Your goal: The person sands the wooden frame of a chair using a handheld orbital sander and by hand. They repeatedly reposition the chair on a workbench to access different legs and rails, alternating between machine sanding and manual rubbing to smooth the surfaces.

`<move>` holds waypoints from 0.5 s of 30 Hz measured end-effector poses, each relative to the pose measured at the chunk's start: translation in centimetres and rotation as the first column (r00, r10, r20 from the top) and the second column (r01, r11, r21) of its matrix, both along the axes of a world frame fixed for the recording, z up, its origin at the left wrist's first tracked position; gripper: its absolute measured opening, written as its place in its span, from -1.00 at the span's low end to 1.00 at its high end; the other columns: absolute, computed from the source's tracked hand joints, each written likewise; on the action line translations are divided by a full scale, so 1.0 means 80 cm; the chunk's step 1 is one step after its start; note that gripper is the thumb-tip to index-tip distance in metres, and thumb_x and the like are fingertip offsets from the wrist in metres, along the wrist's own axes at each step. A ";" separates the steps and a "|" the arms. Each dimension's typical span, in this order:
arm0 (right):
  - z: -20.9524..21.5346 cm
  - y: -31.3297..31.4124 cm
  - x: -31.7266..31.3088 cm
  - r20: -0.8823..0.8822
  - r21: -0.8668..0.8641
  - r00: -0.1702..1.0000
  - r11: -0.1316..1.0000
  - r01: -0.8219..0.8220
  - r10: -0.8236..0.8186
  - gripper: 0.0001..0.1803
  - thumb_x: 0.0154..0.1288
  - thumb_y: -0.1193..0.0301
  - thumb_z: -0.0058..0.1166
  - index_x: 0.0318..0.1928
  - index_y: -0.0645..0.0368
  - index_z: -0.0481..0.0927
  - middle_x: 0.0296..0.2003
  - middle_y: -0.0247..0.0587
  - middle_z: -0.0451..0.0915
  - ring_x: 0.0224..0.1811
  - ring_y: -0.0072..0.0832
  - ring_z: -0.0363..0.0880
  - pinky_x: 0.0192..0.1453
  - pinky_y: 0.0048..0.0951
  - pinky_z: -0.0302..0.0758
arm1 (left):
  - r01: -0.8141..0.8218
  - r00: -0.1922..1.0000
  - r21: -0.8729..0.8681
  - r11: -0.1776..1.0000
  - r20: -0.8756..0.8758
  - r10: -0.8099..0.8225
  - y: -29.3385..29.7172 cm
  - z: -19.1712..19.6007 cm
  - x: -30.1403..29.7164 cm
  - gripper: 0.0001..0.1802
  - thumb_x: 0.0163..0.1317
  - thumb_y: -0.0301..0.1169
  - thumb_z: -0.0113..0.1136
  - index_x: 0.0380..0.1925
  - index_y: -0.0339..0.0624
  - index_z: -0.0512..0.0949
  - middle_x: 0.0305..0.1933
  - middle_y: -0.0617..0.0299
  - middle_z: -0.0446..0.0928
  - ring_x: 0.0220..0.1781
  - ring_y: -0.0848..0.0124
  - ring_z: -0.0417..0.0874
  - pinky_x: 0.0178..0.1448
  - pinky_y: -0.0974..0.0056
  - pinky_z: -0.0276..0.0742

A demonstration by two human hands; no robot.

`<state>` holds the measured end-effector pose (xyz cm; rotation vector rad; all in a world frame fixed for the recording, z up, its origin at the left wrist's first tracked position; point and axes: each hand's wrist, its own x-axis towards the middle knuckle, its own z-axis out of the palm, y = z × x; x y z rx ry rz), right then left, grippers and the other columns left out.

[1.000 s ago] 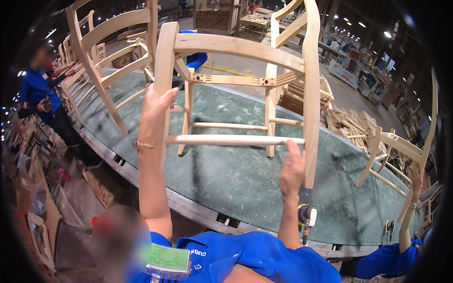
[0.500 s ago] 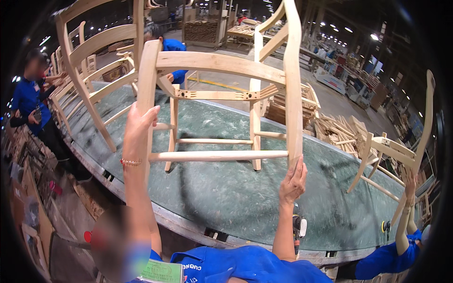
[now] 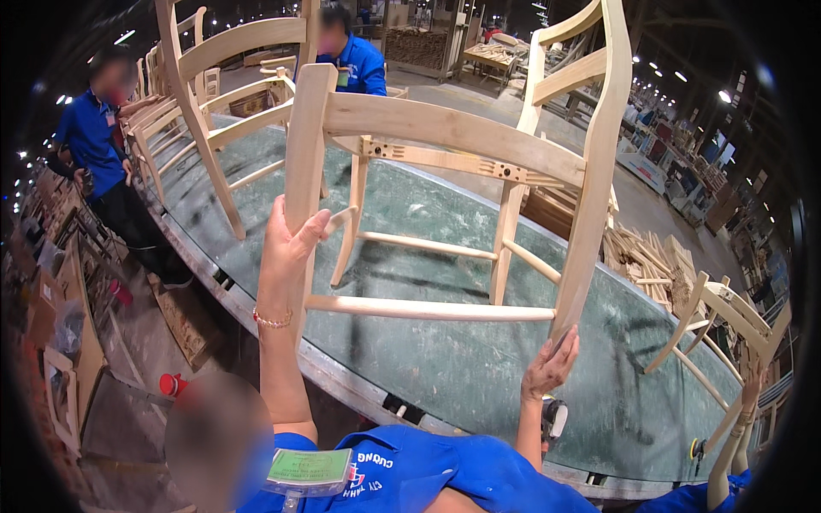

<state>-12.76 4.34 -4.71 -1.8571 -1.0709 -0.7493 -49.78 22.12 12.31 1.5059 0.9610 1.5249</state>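
Note:
A bare pale wood chair frame (image 3: 453, 126) without a seat stands in front of me over the green table, leaning to the right. Its near left leg (image 3: 310, 128) is in my left hand (image 3: 291, 248), the thumb and fingers wrapped round its lower part. Low on the near right leg (image 3: 590, 227), close to its foot, my right hand (image 3: 550, 366) is closed. A round rung (image 3: 432, 309) joins these two legs between my hands. Corner blocks with dark screw heads show inside the seat rails. A black and white hand tool (image 3: 554, 419) lies just below my right hand, partly hidden.
The green tabletop (image 3: 410, 368) has a metal edge. Another chair frame (image 3: 244, 47) stands at the far left, with more behind. Co-workers in blue stand at the left (image 3: 94, 141) and far side (image 3: 363, 68). At right, a co-worker's arms (image 3: 742, 427) hold a chair (image 3: 735, 312). Wood pieces (image 3: 654, 261) are piled beyond.
The chair frame has tilted to the right, with both my hands still on the same legs. The whole view has shifted, and the far co-worker now shows more upright.

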 end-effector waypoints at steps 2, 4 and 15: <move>-0.011 -0.007 0.000 0.000 -0.006 1.000 1.000 -0.013 0.013 -0.48 0.48 0.30 -0.18 0.38 0.17 0.25 0.28 0.03 0.35 0.29 0.01 0.35 0.31 -0.11 0.32 | -0.066 0.998 0.043 0.997 0.025 0.065 -0.018 -0.014 0.000 -0.52 0.30 -0.22 0.22 0.09 -0.23 0.34 -0.19 0.29 0.46 -0.18 0.53 0.48 -0.07 0.39 0.42; -0.019 -0.017 0.006 -0.005 0.009 0.999 0.999 -0.045 0.045 -0.47 0.45 0.32 -0.17 0.38 0.18 0.25 0.26 0.14 0.33 0.26 0.09 0.35 0.30 -0.08 0.31 | -0.078 0.995 -0.017 0.997 -0.056 0.077 -0.047 -0.030 -0.002 -0.47 0.31 -0.20 0.21 0.15 -0.22 0.31 -0.11 0.26 0.46 -0.07 0.50 0.48 0.03 0.35 0.40; -0.050 -0.047 0.005 0.035 0.013 0.990 0.991 -0.135 0.134 -0.42 0.42 0.38 -0.10 0.38 0.30 0.17 0.24 0.23 0.31 0.25 0.12 0.31 0.32 -0.06 0.26 | 0.003 0.999 -0.341 0.940 -0.035 -0.016 -0.153 -0.201 -0.086 -0.77 0.23 -0.29 0.30 -0.37 -0.20 0.51 -0.60 0.40 0.43 -0.66 0.64 0.38 -0.60 0.45 0.29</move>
